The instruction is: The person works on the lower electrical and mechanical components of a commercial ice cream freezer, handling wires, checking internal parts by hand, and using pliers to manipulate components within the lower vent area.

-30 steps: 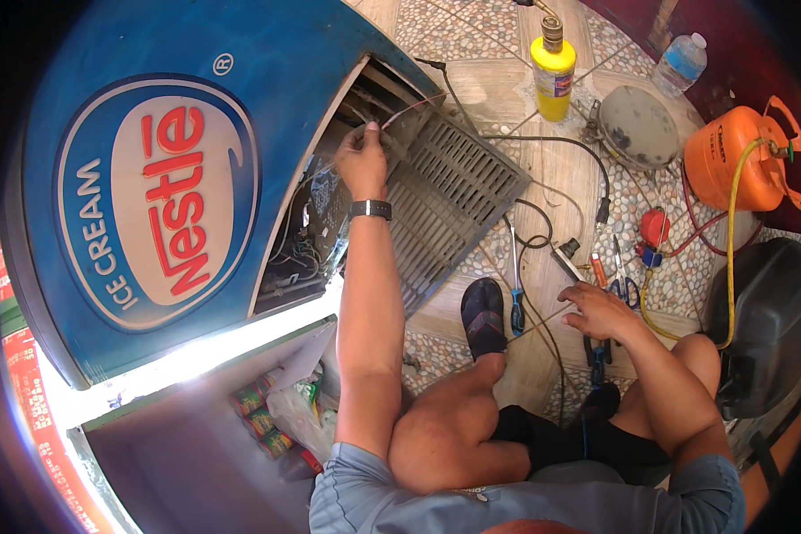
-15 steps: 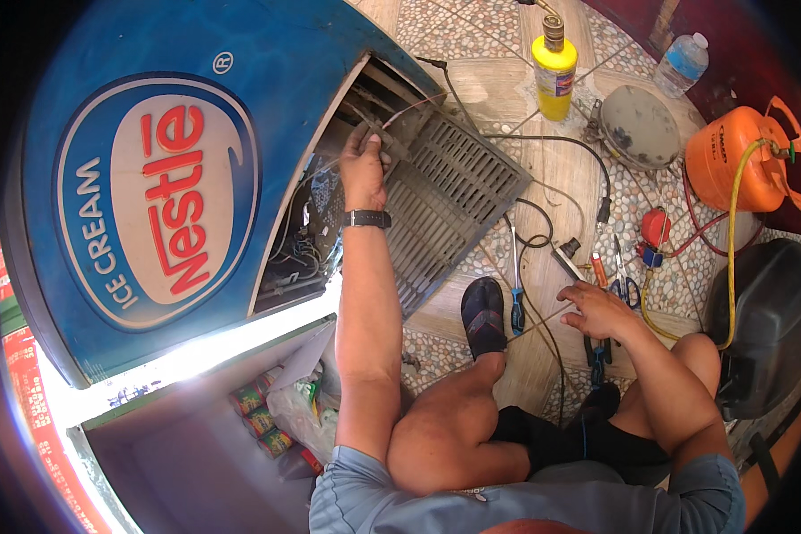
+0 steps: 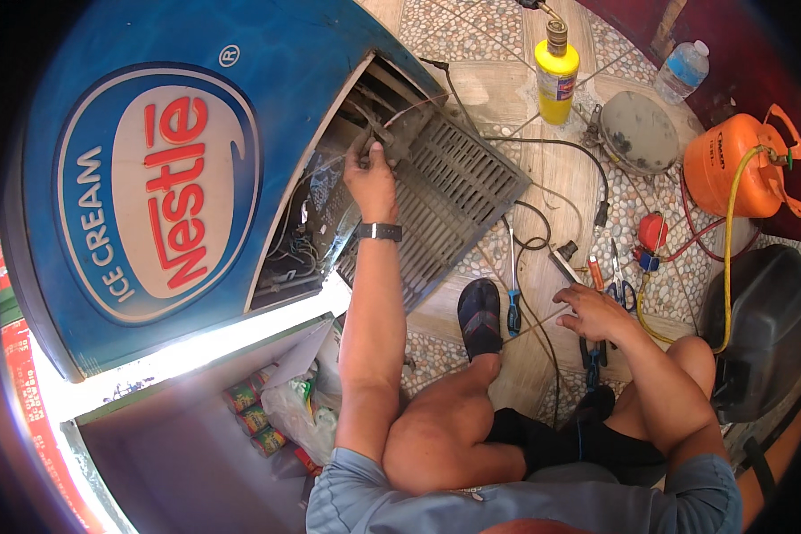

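Observation:
My left hand [image 3: 371, 178], with a black watch on its wrist, reaches into the open lower compartment [image 3: 351, 116] of a blue ice cream freezer [image 3: 303, 53]. Its fingers are closed by a small dusty grey-brown piece; what exactly they grip is hard to make out. A thin pale wire [image 3: 414, 105] runs from near this spot. Beside the hand, the slotted grey grille [image 3: 463, 165] leans out from the opening. My right hand [image 3: 594, 311] hovers with fingers apart and nothing in it, over pliers with dark handles [image 3: 594, 356] and near blue-handled scissors [image 3: 621, 292].
A screwdriver [image 3: 513, 303] lies beside my shoe [image 3: 480, 316]. Farther off stand a yellow gas canister [image 3: 556, 84], a round grey lidded pot [image 3: 639, 133], a water bottle [image 3: 683, 71] and an orange cylinder [image 3: 730, 165] with a yellow hose [image 3: 732, 258]. A black case [image 3: 761, 329] sits at right.
My left hand has shifted slightly to the right and toward me, still at the compartment. The right hand stays nearly where it was, fingers apart.

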Motion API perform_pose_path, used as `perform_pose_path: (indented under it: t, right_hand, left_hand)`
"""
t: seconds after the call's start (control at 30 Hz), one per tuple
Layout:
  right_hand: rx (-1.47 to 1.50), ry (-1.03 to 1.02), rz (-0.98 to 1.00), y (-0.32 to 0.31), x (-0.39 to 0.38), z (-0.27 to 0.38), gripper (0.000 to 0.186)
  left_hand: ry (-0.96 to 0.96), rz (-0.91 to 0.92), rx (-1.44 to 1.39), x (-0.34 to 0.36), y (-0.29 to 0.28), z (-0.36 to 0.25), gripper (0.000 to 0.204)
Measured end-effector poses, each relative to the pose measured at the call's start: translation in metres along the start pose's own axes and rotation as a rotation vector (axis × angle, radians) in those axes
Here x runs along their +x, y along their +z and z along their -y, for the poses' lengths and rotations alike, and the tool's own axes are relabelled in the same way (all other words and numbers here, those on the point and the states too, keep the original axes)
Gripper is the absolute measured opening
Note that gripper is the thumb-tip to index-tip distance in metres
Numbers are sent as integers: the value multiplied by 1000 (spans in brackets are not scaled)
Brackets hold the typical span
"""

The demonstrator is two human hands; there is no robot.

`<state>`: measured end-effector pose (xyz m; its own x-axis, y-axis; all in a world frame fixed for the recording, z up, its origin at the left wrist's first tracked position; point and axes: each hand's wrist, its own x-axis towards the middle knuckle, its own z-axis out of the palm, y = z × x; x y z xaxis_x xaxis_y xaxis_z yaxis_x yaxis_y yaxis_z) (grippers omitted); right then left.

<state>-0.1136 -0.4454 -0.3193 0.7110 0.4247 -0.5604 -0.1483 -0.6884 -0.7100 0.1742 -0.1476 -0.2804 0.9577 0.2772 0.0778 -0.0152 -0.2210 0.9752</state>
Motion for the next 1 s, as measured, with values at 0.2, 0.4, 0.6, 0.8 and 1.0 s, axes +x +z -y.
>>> perform_pose_path:
  t: [0.2,0.4,0.6,0.8,1.0]
  right_hand:
    - [-5,-5,-1,2,0,1,44]
    - [17,7,-8,-3,-3,3,45]
    - [7,-37,-49,-1,-1,0,44]
    - [-24,14,15,-5,0,11,44]
    - [-19,6,34,2,4,1,44]
  left_hand:
    - [74,-72,67,24,13,11,26]
    - [-44,-115,-149,14,10,6,23]
    - [18,-143,-77,-28,-2,41,29]
    - [-282,134,-409,-23,14,43,60]
    - [-334,172,-458,-13,13,54,54]
